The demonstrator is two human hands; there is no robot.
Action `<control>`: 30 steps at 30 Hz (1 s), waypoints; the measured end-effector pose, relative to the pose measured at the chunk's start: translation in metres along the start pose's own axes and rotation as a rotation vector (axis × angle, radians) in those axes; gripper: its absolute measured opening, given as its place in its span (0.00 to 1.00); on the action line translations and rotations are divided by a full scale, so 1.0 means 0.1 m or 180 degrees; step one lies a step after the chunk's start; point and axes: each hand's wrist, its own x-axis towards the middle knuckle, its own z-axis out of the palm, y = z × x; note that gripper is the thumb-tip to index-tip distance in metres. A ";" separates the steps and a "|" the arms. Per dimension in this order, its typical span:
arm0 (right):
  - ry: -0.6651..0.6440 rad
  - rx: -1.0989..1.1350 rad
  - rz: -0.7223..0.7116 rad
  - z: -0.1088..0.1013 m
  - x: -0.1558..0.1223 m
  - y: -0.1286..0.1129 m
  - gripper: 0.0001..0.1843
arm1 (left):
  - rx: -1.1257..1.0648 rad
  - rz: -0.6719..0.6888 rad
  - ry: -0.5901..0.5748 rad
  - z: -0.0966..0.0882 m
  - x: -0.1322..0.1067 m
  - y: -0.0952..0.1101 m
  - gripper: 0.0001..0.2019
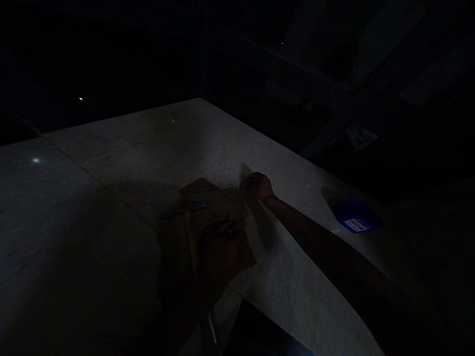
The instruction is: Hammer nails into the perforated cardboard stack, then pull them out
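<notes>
The scene is very dark. A hammer (pixel 192 237) with a metal head and a wooden handle lies on a brown, worn board (pixel 218 198) on the pale table. Over the board's near part is my left hand (pixel 224 242), just right of the hammer handle. Its fingers are curled, and thin dark pieces show at the fingertips, too dim to name. My right hand (pixel 259 185) rests on the table by the board's far right corner. Its fingers are bent together around something small and dark that I cannot make out.
A blue container (pixel 358 216) with a white label stands at the table's right edge. The pale table (pixel 208 128) has a seam running across its left side. Dim frame-like shapes lie beyond the far edge.
</notes>
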 end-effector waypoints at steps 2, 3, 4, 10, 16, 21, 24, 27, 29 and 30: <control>-0.0002 -0.0015 0.0021 0.00 0.00 -0.02 0.03 | 0.0008 -0.0044 -0.0004 0.01 0.00 0.00 0.14; 0.0011 -0.0007 0.0012 -0.01 0.00 -0.04 0.03 | 0.0018 -0.0049 0.0012 0.02 0.00 0.00 0.14; 0.0029 -0.0003 -0.0010 -0.02 0.01 -0.05 0.02 | 0.0027 -0.0036 0.0035 0.02 0.00 0.00 0.14; 0.0034 0.0098 -0.0258 -0.11 -0.10 -0.25 0.07 | 0.0109 0.0095 0.0140 0.03 -0.02 -0.01 0.13; -0.1955 -0.0227 -0.2143 -0.10 -0.53 -0.60 0.08 | 0.0405 0.0097 0.0238 0.07 -0.02 0.03 0.14; -0.2467 -0.0966 -0.2644 -0.05 -0.69 -0.74 0.09 | 0.0593 -0.0019 0.0035 -0.01 0.00 0.08 0.15; -0.2474 -0.1332 -0.2822 -0.08 -0.72 -0.76 0.13 | 0.0614 -0.0062 -0.0102 -0.05 0.01 0.10 0.14; -0.2363 -0.1382 -0.2740 -0.12 -0.73 -0.74 0.16 | 0.0546 -0.0020 -0.0055 -0.04 0.00 0.09 0.13; -0.2129 -0.1199 -0.2363 -0.15 -0.70 -0.69 0.14 | 0.0474 0.0013 0.0032 -0.02 -0.01 0.07 0.13; -0.1947 -0.1074 -0.2101 -0.16 -0.67 -0.66 0.12 | 0.0435 0.0028 0.0058 -0.01 -0.01 0.07 0.14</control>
